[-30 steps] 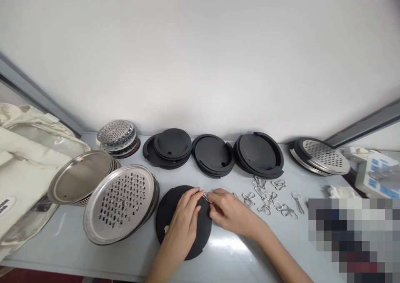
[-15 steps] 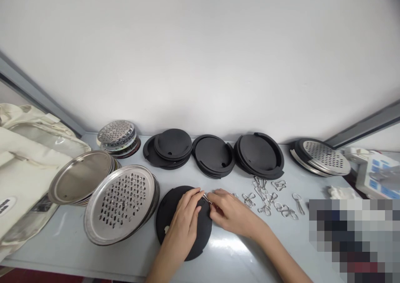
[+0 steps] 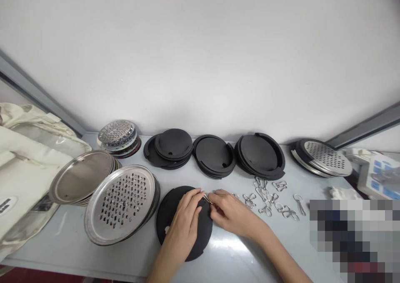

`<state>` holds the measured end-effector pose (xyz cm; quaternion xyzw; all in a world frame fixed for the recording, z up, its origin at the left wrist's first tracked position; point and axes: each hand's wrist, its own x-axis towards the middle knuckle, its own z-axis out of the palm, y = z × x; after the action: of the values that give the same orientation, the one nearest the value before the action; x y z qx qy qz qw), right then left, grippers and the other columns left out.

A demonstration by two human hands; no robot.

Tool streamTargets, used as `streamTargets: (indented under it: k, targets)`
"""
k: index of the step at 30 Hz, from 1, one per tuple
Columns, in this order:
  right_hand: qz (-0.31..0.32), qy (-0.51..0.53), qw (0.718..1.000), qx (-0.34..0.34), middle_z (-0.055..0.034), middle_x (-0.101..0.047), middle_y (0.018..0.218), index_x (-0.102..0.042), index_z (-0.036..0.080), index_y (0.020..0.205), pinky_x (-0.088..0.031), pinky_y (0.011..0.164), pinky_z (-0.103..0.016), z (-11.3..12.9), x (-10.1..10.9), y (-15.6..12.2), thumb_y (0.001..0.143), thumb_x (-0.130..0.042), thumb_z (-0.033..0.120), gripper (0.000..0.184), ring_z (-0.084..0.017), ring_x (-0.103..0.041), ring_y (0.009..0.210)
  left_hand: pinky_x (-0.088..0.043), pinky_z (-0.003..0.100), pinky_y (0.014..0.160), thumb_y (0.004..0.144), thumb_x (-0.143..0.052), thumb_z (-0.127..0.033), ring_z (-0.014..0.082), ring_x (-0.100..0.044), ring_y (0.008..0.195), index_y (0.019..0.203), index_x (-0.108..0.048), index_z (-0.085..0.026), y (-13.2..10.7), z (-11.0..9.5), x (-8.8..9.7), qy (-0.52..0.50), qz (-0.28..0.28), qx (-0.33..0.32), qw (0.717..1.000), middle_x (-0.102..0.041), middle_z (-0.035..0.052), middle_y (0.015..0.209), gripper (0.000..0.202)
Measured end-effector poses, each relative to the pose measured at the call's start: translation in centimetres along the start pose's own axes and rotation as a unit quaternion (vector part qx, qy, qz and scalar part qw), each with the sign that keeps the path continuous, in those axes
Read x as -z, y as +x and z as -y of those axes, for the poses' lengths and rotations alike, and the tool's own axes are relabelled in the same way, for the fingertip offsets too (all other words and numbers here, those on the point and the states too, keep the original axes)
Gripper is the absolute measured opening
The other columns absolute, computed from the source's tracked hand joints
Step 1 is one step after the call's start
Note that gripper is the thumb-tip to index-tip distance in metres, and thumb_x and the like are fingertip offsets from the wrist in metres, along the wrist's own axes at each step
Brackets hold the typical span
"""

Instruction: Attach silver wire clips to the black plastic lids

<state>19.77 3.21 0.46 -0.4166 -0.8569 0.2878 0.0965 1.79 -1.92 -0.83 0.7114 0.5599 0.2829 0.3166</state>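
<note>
Grey tabletop [image 3: 237,264]. Near front: black disc [image 3: 167,208], flat. Left hand [image 3: 186,220]: laid across it, fingertips at a metal clip [image 3: 206,198], grip indeterminable. Right hand [image 3: 229,210]: thumb and forefinger pinched on that clip, at disc's far-right edge. Left: perforated plate stack [image 3: 93,218]. Right: loose clips [image 3: 267,199]. Rear: rimmed black stacks [image 3: 214,153].

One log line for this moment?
left hand: on black disc | right hand: pinching metal piece | loose metal clips: right of disc
</note>
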Motion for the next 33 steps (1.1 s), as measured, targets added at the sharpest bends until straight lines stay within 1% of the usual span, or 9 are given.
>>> streamTargets:
  k: [6,16,27,33]
  targets:
    - [0.005,0.008,1.0,0.005,0.0012,-0.046,0.066,-0.036,0.02,0.073,-0.036,0.063,-0.025,0.11,0.26,0.04,0.087,-0.039,0.011,0.017,-0.015,-0.046,0.066,-0.039,0.039,0.109,0.098,-0.031,-0.018,0.0186,-0.043,0.13,0.13,-0.045,-0.029,0.05,-0.12,0.01,-0.003,0.005,0.007,1.0,-0.046,0.0036,0.138,0.037]
    - [0.002,0.006,1.0,0.003,0.0008,-0.048,0.067,-0.039,0.02,0.074,-0.037,0.063,-0.025,0.1,0.25,0.05,0.089,-0.04,0.013,0.017,-0.015,-0.048,0.067,-0.04,0.039,0.108,0.097,-0.032,-0.017,0.0184,-0.045,0.128,0.13,-0.046,-0.029,-0.01,-0.09,-0.01,-0.004,-0.005,-0.001,1.0,-0.048,0.0037,0.137,0.037]
    - [-0.004,0.005,1.0,0.001,0.0015,-0.046,0.065,-0.034,0.02,0.069,-0.034,0.061,-0.025,-0.06,0.02,0.14,0.089,-0.041,0.014,0.022,-0.014,-0.045,0.065,-0.039,0.039,0.109,0.098,-0.032,-0.019,0.0187,-0.044,0.129,0.131,-0.046,-0.028,0.03,0.18,-0.15,-0.006,-0.003,0.0,1.0,-0.047,0.0045,0.138,0.037]
    - [-0.012,0.008,1.0,0.001,0.0004,-0.047,0.066,-0.038,0.02,0.069,-0.035,0.061,-0.025,-0.15,-0.14,0.18,0.091,-0.041,0.016,0.022,-0.014,-0.045,0.064,-0.041,0.04,0.108,0.098,-0.032,-0.019,0.0194,-0.045,0.128,0.129,-0.048,-0.028,0.0,-0.11,0.04,-0.006,-0.003,0.001,1.0,-0.048,0.0049,0.137,0.037]
